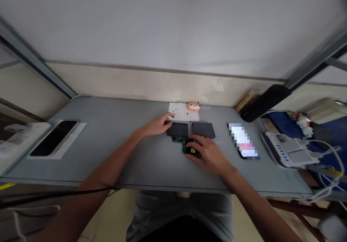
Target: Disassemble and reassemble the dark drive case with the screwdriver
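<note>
At the left edge of a flat black casing (177, 129) is my left hand (160, 124), its thumb and fingers closed against that edge. My right hand (210, 153) curls over a black part with a yellow mark (192, 150). Its fingers grip that part, which sits against a green circuit board (179, 140); I cannot tell whether the two are joined. The board lies just in front of the casing. Beside the casing, to the right, rests a second dark flat box (203, 130). Behind them, several tiny dark pieces, probably screws, are on a white paper sheet (180, 116).
An orange animal-faced object (193, 106) stands on the paper's back edge. A lit phone (244, 141) lies to the right, near a power strip (284, 151) with cables and a black cylinder (264, 103). Another dark-screened phone (54, 138) lies left. A cable (59, 193) crosses my left forearm.
</note>
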Demonstrator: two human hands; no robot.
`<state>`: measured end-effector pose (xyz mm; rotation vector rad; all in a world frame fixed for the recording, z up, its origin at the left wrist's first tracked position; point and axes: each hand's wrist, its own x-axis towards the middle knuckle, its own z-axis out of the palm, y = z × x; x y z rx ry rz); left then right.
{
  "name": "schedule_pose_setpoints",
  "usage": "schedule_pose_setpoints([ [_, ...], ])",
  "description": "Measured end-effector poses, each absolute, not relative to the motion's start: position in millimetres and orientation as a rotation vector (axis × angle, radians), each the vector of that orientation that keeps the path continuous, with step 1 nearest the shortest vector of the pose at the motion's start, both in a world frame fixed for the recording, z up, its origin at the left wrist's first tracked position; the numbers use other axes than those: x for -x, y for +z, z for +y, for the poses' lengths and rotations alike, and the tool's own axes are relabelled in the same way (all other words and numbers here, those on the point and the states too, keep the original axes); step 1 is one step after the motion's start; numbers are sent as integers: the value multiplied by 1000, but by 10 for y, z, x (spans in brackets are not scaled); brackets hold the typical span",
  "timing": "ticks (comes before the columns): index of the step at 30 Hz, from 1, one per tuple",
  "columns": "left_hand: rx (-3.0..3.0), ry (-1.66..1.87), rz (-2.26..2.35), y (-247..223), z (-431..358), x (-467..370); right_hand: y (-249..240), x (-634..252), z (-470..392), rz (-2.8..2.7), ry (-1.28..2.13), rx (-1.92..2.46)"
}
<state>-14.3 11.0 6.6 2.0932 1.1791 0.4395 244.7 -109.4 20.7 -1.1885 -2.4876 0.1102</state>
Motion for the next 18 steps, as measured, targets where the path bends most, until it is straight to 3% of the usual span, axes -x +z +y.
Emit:
schedule_pose_setpoints([
  [9, -2140, 536, 1284, 128, -5, 286, 206, -2463, -1029, -2558, 283, 1267],
  [14, -2218, 429, 1416, 193, -12, 368, 482, -2448, -865, -2687, 519, 1297],
  [18, -2322, 382, 1362, 171, -2, 346, 727, -2469, -595, -2455, 605, 1182],
])
